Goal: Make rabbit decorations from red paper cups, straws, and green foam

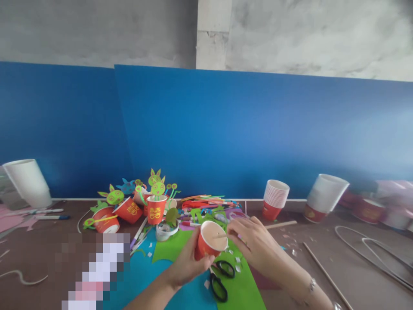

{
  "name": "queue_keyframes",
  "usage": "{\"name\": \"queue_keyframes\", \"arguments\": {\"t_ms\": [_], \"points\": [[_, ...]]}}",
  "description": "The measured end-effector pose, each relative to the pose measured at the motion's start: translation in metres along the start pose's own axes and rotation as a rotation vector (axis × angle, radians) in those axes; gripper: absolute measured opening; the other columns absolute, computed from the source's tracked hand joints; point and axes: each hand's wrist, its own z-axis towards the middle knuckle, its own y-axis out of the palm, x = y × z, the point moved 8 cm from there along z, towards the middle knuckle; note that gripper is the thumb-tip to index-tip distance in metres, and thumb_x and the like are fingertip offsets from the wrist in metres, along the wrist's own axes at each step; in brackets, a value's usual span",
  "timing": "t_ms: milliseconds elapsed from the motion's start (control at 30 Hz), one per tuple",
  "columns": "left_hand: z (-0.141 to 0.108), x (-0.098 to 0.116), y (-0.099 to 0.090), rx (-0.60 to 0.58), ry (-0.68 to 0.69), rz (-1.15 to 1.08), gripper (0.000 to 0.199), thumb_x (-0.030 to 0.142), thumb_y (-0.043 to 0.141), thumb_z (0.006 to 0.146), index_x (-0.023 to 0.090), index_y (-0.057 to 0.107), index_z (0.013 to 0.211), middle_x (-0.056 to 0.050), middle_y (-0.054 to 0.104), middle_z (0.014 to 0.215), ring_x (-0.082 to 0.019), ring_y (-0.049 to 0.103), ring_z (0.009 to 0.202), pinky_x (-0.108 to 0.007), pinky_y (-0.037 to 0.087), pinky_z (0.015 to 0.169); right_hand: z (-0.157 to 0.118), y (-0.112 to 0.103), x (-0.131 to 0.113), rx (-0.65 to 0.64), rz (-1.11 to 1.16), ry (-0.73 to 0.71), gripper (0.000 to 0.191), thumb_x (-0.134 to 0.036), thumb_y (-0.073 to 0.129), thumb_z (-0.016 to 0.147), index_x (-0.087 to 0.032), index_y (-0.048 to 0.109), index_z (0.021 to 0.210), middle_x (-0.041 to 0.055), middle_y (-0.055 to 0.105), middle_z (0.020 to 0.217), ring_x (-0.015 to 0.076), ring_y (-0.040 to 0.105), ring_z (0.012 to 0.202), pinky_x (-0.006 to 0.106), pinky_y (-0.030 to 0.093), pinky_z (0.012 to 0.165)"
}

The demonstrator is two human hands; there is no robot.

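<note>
Your left hand (191, 263) grips one cup (209, 249), mouth up between thumb and fingers; your right hand (253, 243) pinches one stick (220, 235) over it. One scissors (212, 283) lies below.

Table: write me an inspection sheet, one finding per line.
Surface: brown table, overlaid with green paper and blue paper.
Job's things: red cup held tilted; thin stick reaching into its mouth.
Clutter: paper scraps, scissors, decorated cups.
Hands: left hand grips the cup; right hand pinches the stick.
Cables: cord-like loops at right; kind unclear.
Surroundings: blue panel, grey wall behind.
</note>
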Motion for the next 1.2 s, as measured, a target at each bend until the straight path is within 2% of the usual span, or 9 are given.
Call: {"name": "queue_keyframes", "arguments": {"t_ms": [67, 167, 300, 733, 933, 1200], "points": [[0.0, 0.003, 0.005, -0.041, 0.017, -0.014, 0.068, 0.047, 0.071, 0.072, 0.021, 0.04, 0.127, -0.01, 0.054, 0.115, -0.026, 0.051, 0.109, -0.039, 0.041, 0.092, 0.0, 0.006, -0.004, -0.034, 0.047, -0.028, 0.012, -0.016, 0.049, 0.09, -0.02, 0.056, 0.082, 0.0013, 0.063, 0.083, 0.0178, 0.056, 0.075, 0.032, 0.035, 0.071], [0.002, 0.008, 0.011, -0.096, 0.07, -0.073, 0.076, 0.045, 0.077, 0.066, 0.021, 0.038, 0.127, -0.01, 0.053, 0.116, -0.025, 0.053, 0.105, -0.036, 0.042, 0.088, 0.001, 0.01, -0.005, -0.057, 0.15, -0.021, 0.011, -0.014, 0.052, 0.087, -0.02, 0.057, 0.079, 0.0004, 0.062, 0.081, 0.0166, 0.056, 0.075, 0.031, 0.037, 0.073], [0.004, 0.009, 0.012, -0.11, 0.108, -0.05, 0.076, 0.04, 0.083, 0.061, 0.02, 0.041, 0.121, -0.008, 0.055, 0.111, -0.023, 0.054, 0.1, -0.034, 0.042, 0.085, 0.001, 0.012, -0.005, -0.071, 0.26, 0.006, 0.014, -0.012, 0.053, 0.084, -0.02, 0.059, 0.075, -0.0001, 0.062, 0.075, 0.0157, 0.056, 0.072, 0.029, 0.039, 0.07], [0.004, -0.001, 0.011, -0.122, 0.087, -0.046, 0.072, 0.038, 0.081, 0.063, 0.02, 0.044, 0.123, -0.011, 0.059, 0.117, -0.027, 0.057, 0.106, -0.037, 0.043, 0.087, 0.002, 0.024, -0.005, -0.133, 0.346, 0.064, 0.017, -0.008, 0.052, 0.08, -0.02, 0.062, 0.074, 0.0005, 0.064, 0.074, 0.0154, 0.057, 0.069, 0.027, 0.039, 0.064], [0.004, -0.003, 0.012, -0.135, 0.078, -0.089, 0.074, 0.032, 0.084, 0.06, 0.02, 0.045, 0.121, -0.011, 0.059, 0.118, -0.028, 0.057, 0.108, -0.039, 0.044, 0.089, 0.003, 0.026, -0.005, -0.113, 0.368, 0.066, 0.019, -0.008, 0.05, 0.079, -0.02, 0.063, 0.072, 0.0001, 0.063, 0.07, 0.0147, 0.056, 0.066, 0.026, 0.038, 0.061], [0.003, 0.001, 0.016, -0.151, 0.091, -0.063, 0.072, 0.041, 0.082, 0.06, 0.019, 0.05, 0.12, -0.01, 0.061, 0.114, -0.029, 0.056, 0.109, -0.039, 0.043, 0.091, 0.002, 0.031, -0.006, -0.102, 0.409, 0.065, 0.019, -0.01, 0.051, 0.078, -0.02, 0.065, 0.07, 0.0, 0.064, 0.067, 0.0141, 0.054, 0.061, 0.026, 0.036, 0.056]]}}
